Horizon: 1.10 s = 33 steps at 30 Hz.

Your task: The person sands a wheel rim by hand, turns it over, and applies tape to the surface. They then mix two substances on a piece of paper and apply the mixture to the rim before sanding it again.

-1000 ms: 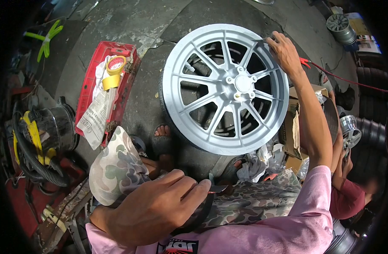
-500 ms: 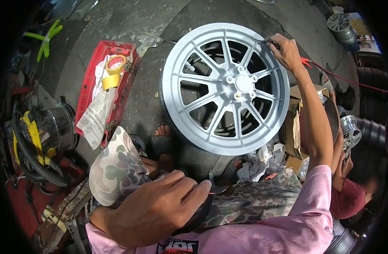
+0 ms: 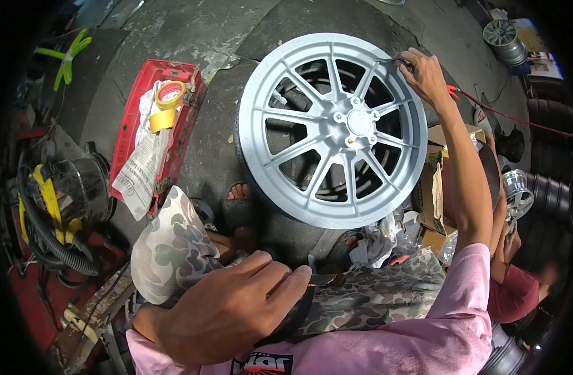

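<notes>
A grey-white multi-spoke wheel rim (image 3: 327, 153) lies in front of me, its face turned up. At the rim's upper right edge, my right hand (image 3: 422, 76) has its fingers bent and pressed together against the outer lip. A bit of something dark shows at those fingertips, too small to name. Low in the view, over my lap, my left hand (image 3: 233, 306) is closed, back of the hand up. Between its thumb and fingers sticks out a small, thin, dark flat piece (image 3: 322, 280), held clear of the rim.
A red toolbox tray (image 3: 133, 112) to the left holds yellow tape rolls (image 3: 164, 120), cloth and newspaper (image 3: 136, 178). A black vacuum-like drum with a hose (image 3: 80, 194) stands further left. Cardboard boxes (image 3: 431, 187), a red hose (image 3: 517, 119) and another person's sleeve (image 3: 514, 294) are right.
Almost nothing differs. The fingers of my right hand have shifted very slightly at the rim's edge; my left hand keeps its place with the dark flat piece.
</notes>
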{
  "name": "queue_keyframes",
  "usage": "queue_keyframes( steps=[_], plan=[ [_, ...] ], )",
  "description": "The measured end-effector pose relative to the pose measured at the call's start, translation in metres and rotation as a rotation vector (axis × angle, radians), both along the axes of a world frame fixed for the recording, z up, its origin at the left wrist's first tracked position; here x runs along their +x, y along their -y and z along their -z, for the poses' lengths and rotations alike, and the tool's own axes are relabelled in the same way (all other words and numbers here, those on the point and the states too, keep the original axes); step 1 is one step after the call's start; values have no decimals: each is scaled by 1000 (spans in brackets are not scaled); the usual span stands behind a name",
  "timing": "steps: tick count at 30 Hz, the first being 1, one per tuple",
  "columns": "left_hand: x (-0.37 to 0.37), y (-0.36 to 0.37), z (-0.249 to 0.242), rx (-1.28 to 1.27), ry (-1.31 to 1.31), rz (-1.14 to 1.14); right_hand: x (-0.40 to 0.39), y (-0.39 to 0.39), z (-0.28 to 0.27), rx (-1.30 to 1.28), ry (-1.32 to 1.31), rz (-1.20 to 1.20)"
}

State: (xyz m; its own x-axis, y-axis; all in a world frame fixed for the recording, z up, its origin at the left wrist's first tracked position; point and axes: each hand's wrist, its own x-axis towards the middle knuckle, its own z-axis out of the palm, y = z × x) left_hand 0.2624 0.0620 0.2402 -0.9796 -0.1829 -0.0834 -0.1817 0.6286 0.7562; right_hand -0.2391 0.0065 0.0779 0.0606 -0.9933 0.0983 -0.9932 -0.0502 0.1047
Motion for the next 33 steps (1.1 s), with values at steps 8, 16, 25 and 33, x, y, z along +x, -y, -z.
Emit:
queue_keyframes(
  steps=[8, 16, 25, 33],
  plan=[
    [-1, 0, 0, 0, -5, 8, 11, 3, -3, -15, -64, -11],
    [-1, 1, 0, -18, -10, 17, 5, 2, -4, -2, -63, -38],
    [-1, 2, -1, -12, 3, 17, 7, 5, -2, -55, -169, -44],
    [-3, 1, 0, -13, 3, 18, 11, 1, -5, -85, -160, -61]
  ],
)
